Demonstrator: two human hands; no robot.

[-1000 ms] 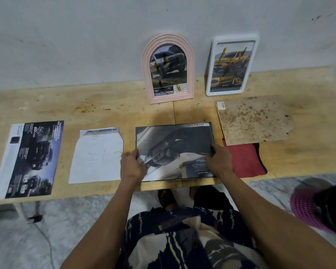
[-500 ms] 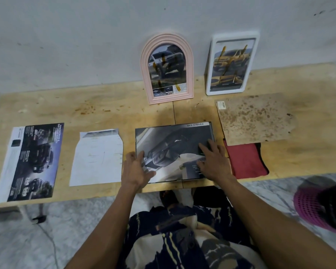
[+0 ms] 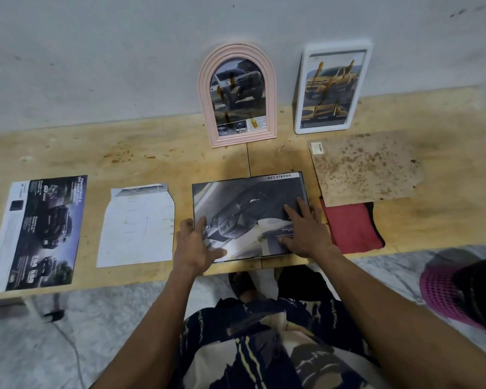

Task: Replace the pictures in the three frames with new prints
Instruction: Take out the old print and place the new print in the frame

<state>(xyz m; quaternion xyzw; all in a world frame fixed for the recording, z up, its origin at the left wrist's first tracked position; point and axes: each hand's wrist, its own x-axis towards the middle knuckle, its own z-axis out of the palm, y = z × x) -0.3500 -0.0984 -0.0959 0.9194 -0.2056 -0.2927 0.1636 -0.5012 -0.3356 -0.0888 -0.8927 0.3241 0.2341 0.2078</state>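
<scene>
Print (image 3: 250,214) lay flat in dark frame at table's (image 3: 166,141) near edge, long axis nine-to-three. Left hand (image 3: 194,242) spread at print's eight o'clock corner; right hand (image 3: 306,231) splayed flat at four, equally near.

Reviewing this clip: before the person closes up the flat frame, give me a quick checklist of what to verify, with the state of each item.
1. Print lies inside the black frame borders: ok, dark edge visible along top and sides.
2. Print pressed flat: ok, left hand and right hand both lie open on it.
3. Backing board within reach: ok, lying just right of the frame, partly over the red cloth.
4. Print free of creases: cannot tell, glare and hands cover part of it.
5. Pink arched frame and white frame safely out of the way: ok, leaning against the wall.
</scene>
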